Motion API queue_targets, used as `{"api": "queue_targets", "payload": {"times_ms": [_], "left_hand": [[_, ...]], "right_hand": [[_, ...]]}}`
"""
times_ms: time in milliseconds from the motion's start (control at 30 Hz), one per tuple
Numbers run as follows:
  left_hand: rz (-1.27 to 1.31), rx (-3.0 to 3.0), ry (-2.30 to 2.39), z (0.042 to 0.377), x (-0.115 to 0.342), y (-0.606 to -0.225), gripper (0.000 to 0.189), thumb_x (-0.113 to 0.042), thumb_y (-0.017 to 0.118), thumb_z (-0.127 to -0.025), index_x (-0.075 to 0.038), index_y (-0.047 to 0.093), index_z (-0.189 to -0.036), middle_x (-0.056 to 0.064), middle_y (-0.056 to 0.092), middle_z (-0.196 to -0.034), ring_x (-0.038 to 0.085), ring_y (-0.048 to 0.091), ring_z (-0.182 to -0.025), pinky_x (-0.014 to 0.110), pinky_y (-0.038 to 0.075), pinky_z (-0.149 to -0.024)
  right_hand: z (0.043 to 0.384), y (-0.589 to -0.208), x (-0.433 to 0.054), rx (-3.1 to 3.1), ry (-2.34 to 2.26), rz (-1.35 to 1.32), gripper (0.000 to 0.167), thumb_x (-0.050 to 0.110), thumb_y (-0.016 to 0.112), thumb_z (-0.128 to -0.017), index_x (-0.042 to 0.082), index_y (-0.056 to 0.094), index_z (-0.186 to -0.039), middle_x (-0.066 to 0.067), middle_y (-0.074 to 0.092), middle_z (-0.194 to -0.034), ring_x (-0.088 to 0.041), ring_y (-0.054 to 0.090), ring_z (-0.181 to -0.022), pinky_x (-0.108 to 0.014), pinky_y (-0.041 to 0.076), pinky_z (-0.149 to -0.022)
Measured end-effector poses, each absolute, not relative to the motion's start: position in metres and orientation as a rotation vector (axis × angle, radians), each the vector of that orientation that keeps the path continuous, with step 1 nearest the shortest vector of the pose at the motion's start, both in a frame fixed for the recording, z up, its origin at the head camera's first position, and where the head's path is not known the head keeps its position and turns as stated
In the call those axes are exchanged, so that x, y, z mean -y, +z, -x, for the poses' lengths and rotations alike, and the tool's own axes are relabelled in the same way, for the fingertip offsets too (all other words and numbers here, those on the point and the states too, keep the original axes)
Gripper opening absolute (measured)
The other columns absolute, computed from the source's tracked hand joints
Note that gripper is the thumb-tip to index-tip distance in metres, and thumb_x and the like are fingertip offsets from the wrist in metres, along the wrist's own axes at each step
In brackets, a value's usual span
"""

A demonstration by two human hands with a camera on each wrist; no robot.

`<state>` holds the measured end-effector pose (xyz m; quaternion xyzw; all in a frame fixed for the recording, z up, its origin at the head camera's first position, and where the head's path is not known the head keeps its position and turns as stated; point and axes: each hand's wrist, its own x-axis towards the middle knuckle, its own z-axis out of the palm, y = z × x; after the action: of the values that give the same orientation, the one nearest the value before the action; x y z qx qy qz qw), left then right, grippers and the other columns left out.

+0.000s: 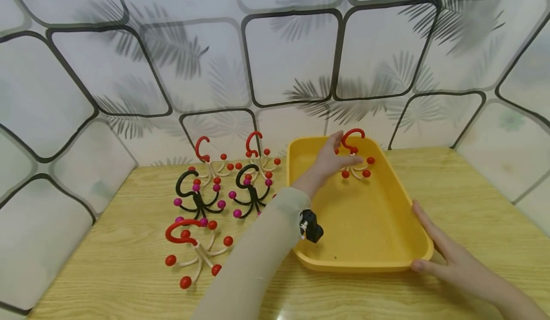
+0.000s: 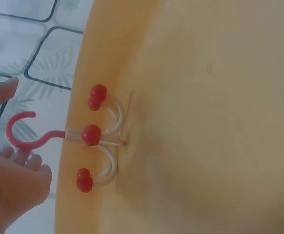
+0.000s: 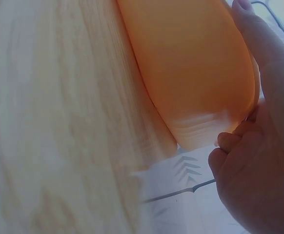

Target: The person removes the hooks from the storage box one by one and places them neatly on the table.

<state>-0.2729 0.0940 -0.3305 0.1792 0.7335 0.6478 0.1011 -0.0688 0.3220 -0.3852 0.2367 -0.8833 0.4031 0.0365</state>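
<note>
A hook hanger with a red hook and red-balled white arms (image 1: 353, 151) stands upright in the far end of the yellow tray (image 1: 356, 229). My left hand (image 1: 327, 161) is beside its hook. In the left wrist view, the thumb and loosely bent fingers of that hand lie on either side of the red hook (image 2: 21, 144), with gaps visible. My right hand (image 1: 449, 255) holds the tray at its near right corner, thumb at the front rim and fingers along the side. The right wrist view shows those fingers (image 3: 228, 141) curled against the tray's outer wall (image 3: 191, 63).
Left of the tray on the wooden table (image 1: 107, 262) stand several more hangers: white ones with red hooks, such as the nearest (image 1: 197, 246), and black ones with magenta balls (image 1: 198, 199). Patterned cloth walls (image 1: 292, 62) enclose the table's back and sides.
</note>
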Motion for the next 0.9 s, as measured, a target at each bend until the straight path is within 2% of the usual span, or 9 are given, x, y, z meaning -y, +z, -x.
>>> {"api": "queue_targets", "payload": {"times_ms": [167,367,633,767,900], "left_hand": [[-0.590,-2.158,1.896,0.2723,-0.0946,-0.3320,0.082,-0.014,0.079,-0.080,-0.017,0.033,-0.148,-0.006,0.042,-0.143,0.019,0.034,-0.135,0.034,0.037,-0.104],[-0.681,-2.114,1.858,0.2704,-0.0939,-0.3309,0.085,-0.011,0.078,-0.081,-0.016,0.030,-0.150,-0.005,0.034,-0.150,0.013,0.031,-0.137,0.032,0.034,-0.106],[-0.703,-2.104,1.810,0.2693,-0.0939,-0.3289,0.082,-0.014,0.078,-0.081,-0.019,0.032,-0.149,0.000,0.042,-0.144,0.019,0.039,-0.131,0.034,0.040,-0.100],[-0.688,-2.087,1.845,0.2684,-0.0940,-0.3289,0.071,-0.011,0.076,-0.082,-0.019,0.040,-0.144,0.004,0.049,-0.137,0.019,0.044,-0.126,0.033,0.040,-0.100],[-0.671,-2.136,1.896,0.2678,-0.0948,-0.3298,0.048,-0.007,0.072,-0.086,-0.010,0.054,-0.131,0.008,0.060,-0.119,0.014,0.055,-0.107,0.027,0.046,-0.090]], "right_hand": [[0.0693,-0.3851,-0.3226,2.723,1.236,-0.722,0.101,-0.001,0.070,-0.083,0.017,0.001,-0.155,-0.008,-0.004,-0.160,0.012,0.004,-0.135,-0.001,0.015,-0.097],[0.0695,-0.3849,-0.3228,2.730,1.235,-0.718,0.101,-0.001,0.070,-0.083,0.018,0.000,-0.155,-0.006,-0.004,-0.160,0.012,0.005,-0.135,-0.001,0.015,-0.097],[0.0695,-0.3844,-0.3233,2.733,1.240,-0.714,0.101,-0.001,0.069,-0.083,0.018,0.000,-0.155,-0.006,-0.005,-0.160,0.012,0.004,-0.135,-0.001,0.015,-0.097],[0.0697,-0.3840,-0.3232,2.736,1.240,-0.710,0.101,-0.001,0.069,-0.083,0.018,0.000,-0.155,-0.006,-0.005,-0.160,0.013,0.004,-0.135,-0.001,0.015,-0.096],[0.0696,-0.3839,-0.3227,2.734,1.225,-0.709,0.102,0.000,0.070,-0.083,0.018,0.001,-0.155,-0.006,-0.004,-0.160,0.013,0.004,-0.135,-0.001,0.014,-0.096]]}}
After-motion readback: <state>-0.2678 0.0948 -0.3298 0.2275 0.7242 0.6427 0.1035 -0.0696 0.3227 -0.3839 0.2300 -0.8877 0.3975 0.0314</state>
